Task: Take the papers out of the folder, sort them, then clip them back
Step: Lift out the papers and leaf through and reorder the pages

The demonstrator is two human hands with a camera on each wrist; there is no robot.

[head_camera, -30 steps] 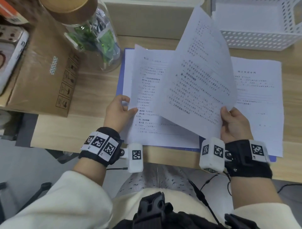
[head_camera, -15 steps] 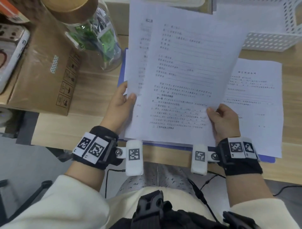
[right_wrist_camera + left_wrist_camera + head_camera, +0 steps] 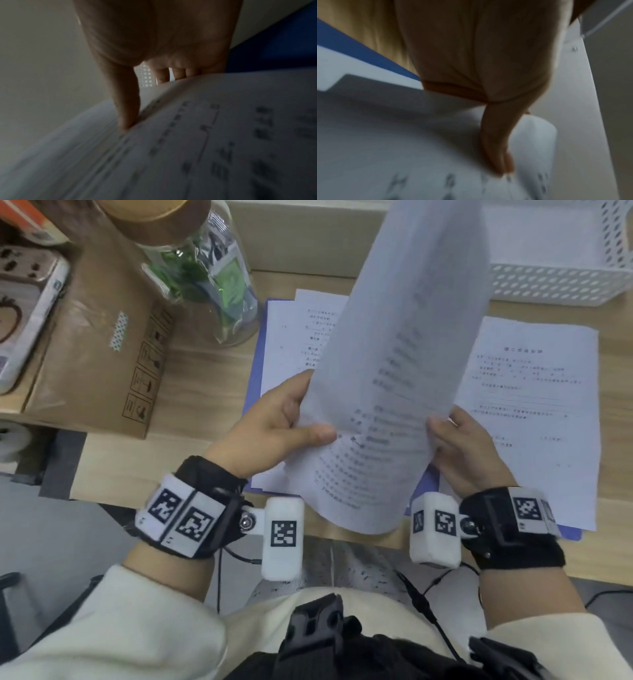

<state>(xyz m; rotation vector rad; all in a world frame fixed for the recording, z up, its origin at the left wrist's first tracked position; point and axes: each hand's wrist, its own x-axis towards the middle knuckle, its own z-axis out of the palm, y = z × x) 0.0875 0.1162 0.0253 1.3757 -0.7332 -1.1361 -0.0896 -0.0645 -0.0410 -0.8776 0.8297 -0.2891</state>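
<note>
Head view: both hands pinch one sheet (image 3: 394, 378) upright above the folder (image 3: 255, 392), left hand (image 3: 270, 426) and right hand (image 3: 462, 450) equally near, long axis pointing away.
Left wrist: thumb lies on the sheet.
Right wrist: thumb presses the print.

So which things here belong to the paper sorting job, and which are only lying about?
Part of the job:
- white printed sheets held up by left hand and right hand
- blue flat folder
- white printed pages lying on the folder

Just lying about:
- clear glass jar with wooden lid
- brown cardboard box
- white perforated plastic tray
</note>
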